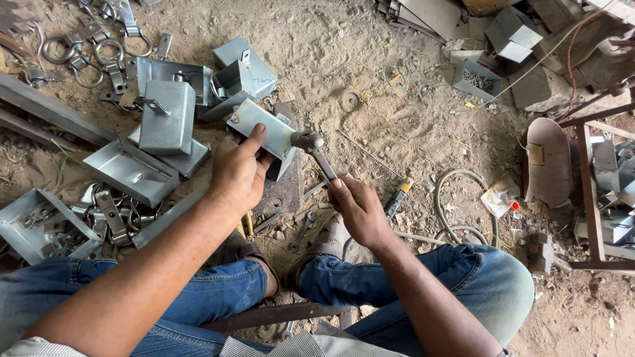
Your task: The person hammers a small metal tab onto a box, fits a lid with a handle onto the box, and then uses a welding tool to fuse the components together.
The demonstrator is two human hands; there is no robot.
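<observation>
My left hand grips a folded sheet-metal box piece and holds it on edge over a dark steel plate on the dirt floor. My right hand is closed around the handle of a hammer, whose round head touches the right end of the metal piece. I sit with both knees in blue jeans on either side of the plate.
More grey metal boxes lie stacked at the left, with trays of hasps and rings nearby. A screwdriver, a hose loop and scrap boxes lie to the right. A metal frame stands at the far right.
</observation>
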